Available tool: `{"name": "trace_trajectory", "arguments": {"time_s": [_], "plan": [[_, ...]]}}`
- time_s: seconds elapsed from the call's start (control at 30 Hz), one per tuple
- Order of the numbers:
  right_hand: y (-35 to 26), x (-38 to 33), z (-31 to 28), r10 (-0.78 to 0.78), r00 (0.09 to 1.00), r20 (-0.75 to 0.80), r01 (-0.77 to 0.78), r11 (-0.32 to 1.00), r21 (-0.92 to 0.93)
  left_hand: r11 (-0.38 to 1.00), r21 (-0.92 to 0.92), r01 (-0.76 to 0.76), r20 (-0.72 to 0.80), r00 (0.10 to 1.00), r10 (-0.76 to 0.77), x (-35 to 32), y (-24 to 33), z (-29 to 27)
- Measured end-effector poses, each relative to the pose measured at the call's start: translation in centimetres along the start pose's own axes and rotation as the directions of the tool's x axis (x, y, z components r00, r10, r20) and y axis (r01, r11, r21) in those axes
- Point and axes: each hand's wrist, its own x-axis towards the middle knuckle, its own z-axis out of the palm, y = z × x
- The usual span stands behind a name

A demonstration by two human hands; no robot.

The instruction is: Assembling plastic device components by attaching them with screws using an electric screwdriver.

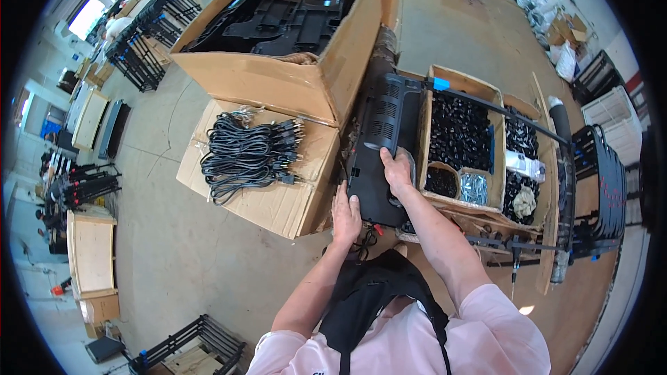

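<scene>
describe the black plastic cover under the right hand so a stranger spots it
Find the large brown cardboard box of black plastic panels. Right of it, beside the tan tray of small black parts, lies a long black plastic cover. Its rounded, slotted hump beside the right hand sets it apart.

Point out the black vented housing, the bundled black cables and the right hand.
Black vented housing [370, 168], head view, flat panel.
Bundled black cables [244, 156], head view, middle coils.
Right hand [397, 172], head view, back of hand.

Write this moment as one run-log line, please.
left hand: at black panel, left edge | right hand: on black panel | nearby: black cables, parts bin
</scene>
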Motion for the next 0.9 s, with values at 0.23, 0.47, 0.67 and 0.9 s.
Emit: {"name": "trace_trajectory", "arguments": {"time_s": [0.23, 0.47, 0.67, 0.9], "plan": [[-0.6, 1.3, -13.2, -0.08, 0.994, 0.08, 0.098, 0.961, -0.26, 0.993, -0.093, -0.074, -0.126, 0.99, 0.062, -1.4, 3.9, -1.4], [-4.0, -13.7, -31.7, 0.283, 0.908, 0.309, -0.27, 0.959, -0.085, 0.929, -0.241, -0.282, 0.703, 0.609, 0.367, -9.3, 8.0, 1.8], [11.0, -21.0, -33.1, 0.603, 0.715, 0.354, -0.675, 0.727, 0.127, 0.853, 0.067, -0.517, 0.599, 0.705, 0.38, -7.3, 3.1, 16.7], [27.0, -13.3, -28.2, 0.642, 0.703, 0.306, -0.665, 0.443, 0.601, 0.805, 0.426, -0.413, 0.661, 0.75, 0.034, -4.5, 1.9, 24.5]]}}
